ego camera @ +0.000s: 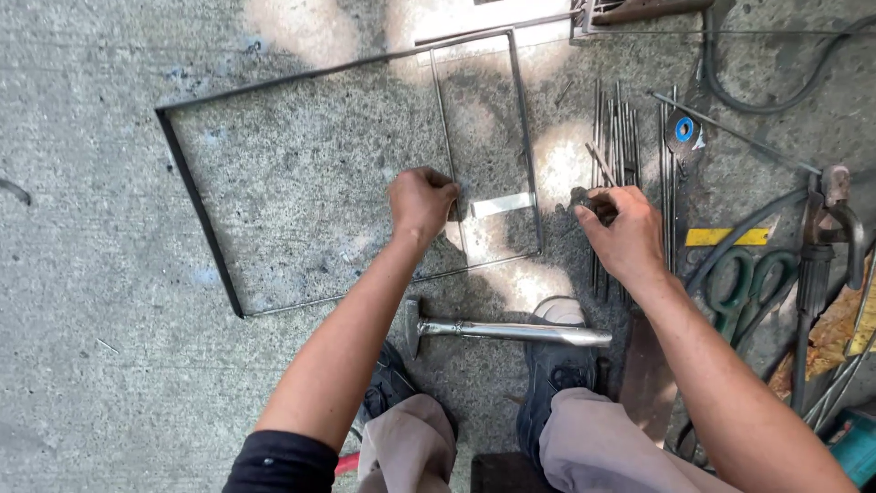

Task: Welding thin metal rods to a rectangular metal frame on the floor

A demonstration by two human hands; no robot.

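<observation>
A rough grey concrete floor (109, 301) fills the frame, dappled with patches of sunlight near the top centre. On it, from upper left to centre, lies a rectangular metal frame (196, 205) of thin dark bar, with a thin rod (442, 110) laid across its right part and a short flat metal strip (502, 204) just inside its right edge.

The left hand (421, 203) at centre is closed into a fist on the rod where it meets the strip. The right hand (623, 233), right of centre and just outside the frame, is curled around a small dark object (584, 203) that cannot be made out, pinched at the fingertips.

Under and above the right hand lies a bundle of thin steel rods (619, 128). A small disc with a round blue label (683, 131) sits at upper right, and a yellow rectangular strip (727, 236) lies at right of centre. Green-handled shears (754, 283) lie just below it, with dark cables (776, 100) curving nearby. A hammer with a shiny metal handle (497, 330) lies at lower centre, just above the person's dark shoes (552, 365).
</observation>
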